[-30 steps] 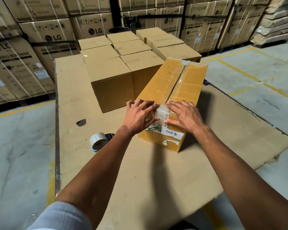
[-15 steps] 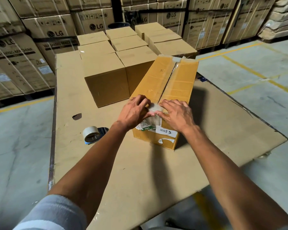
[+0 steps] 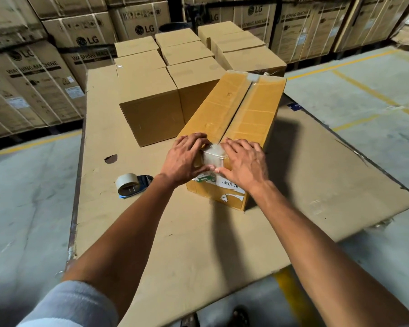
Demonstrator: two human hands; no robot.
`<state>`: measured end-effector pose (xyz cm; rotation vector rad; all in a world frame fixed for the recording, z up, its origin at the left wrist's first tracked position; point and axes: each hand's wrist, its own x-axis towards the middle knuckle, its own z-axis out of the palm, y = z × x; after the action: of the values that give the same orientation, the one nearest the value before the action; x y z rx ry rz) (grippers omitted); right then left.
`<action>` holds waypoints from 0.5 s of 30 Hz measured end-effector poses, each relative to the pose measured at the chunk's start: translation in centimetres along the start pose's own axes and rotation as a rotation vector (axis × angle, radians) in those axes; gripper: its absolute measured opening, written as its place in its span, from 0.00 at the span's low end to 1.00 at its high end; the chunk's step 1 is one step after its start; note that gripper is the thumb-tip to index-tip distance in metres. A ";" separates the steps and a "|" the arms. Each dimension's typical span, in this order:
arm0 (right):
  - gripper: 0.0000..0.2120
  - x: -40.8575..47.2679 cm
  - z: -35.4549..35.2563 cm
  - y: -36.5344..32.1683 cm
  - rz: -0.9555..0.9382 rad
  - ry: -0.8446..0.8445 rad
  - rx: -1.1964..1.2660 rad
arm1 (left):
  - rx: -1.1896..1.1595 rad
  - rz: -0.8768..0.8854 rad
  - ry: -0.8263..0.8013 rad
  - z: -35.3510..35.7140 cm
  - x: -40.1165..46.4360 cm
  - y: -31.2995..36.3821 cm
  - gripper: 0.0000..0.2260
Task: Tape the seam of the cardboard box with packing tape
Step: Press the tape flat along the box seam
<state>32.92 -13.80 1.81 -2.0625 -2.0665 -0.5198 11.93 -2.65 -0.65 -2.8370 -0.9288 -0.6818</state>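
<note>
A long yellow-brown cardboard box (image 3: 253, 109) lies on a flat cardboard sheet (image 3: 175, 244), its centre seam running away from me. A patch of clear tape (image 3: 214, 155) wraps over the near top edge at the seam. My left hand (image 3: 183, 159) lies flat on the left flap and near corner, fingers spread against the tape. My right hand (image 3: 243, 161) presses on the right flap beside the tape, thumb on the front face. A tape roll on a blue dispenser (image 3: 130, 185) rests on the sheet to the left, apart from both hands.
Several closed plain boxes (image 3: 151, 102) stand packed behind and left of the long box. Stacked LG washing-machine cartons (image 3: 33, 74) line the back and left. A small hole (image 3: 111, 158) marks the sheet. Concrete floor with yellow lines (image 3: 364, 90) lies to the right.
Both hands have slid closer together at the near end of the box, pressing down the tape patch over the edge. The view has shifted slightly; the tape roll has stayed put.
</note>
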 end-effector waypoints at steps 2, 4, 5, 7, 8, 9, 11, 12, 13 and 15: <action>0.35 0.0 -0.2 0.2 -0.001 0.017 0.030 | -0.032 -0.012 0.011 -0.3 0.2 0.1 0.32; 0.31 0.1 -0.3 0.0 0.028 0.035 0.077 | -0.061 -0.005 0.035 -0.4 0.2 -0.1 0.28; 0.30 0.2 -0.4 -0.3 0.051 0.045 0.099 | -0.056 -0.002 0.041 -0.2 0.1 -0.2 0.27; 0.29 0.1 -0.4 -0.6 0.072 0.056 0.094 | -0.016 -0.005 0.064 0.2 0.0 -0.1 0.27; 0.30 0.1 -0.2 -0.6 0.073 0.055 0.075 | 0.000 -0.008 0.082 0.4 0.0 0.0 0.28; 0.30 0.0 0.0 -0.7 0.070 0.049 0.060 | 0.009 -0.007 0.096 0.6 0.0 -0.1 0.29; 0.32 0.1 0.3 -0.7 0.068 0.032 0.048 | 0.026 0.011 0.101 0.7 0.0 -0.4 0.31; 0.32 0.1 0.3 -0.6 0.063 0.023 0.041 | 0.035 0.019 0.105 0.9 0.0 -0.5 0.32; 0.33 0.1 0.3 -0.7 0.058 0.016 0.029 | 0.041 0.026 0.111 1.0 -0.1 -0.6 0.33; 0.36 -0.1 0.2 -0.8 0.043 -0.012 -0.003 | 0.057 0.047 0.116 1.2 -0.2 -0.8 0.35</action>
<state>32.19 -13.77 1.54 -2.1112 -2.0247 -0.5052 11.81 -1.82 -1.84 -2.7279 -0.8463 -0.7920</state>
